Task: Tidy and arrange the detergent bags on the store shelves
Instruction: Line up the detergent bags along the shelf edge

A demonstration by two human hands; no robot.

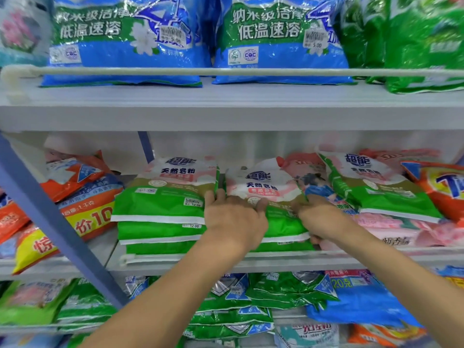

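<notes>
Centre of frame, middle shelf (288,264): the left hand (233,218) and right hand (320,217) grasp opposite sides of a green-and-white detergent bag (261,184) topping its stack, just beside a matching stack (163,204) at left.

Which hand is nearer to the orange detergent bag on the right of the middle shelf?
Right. The right hand grips the central green plastic bag's right edge, left of the orange plastic detergent bag; the left hand grips the green bag's left edge, farther away.
</notes>
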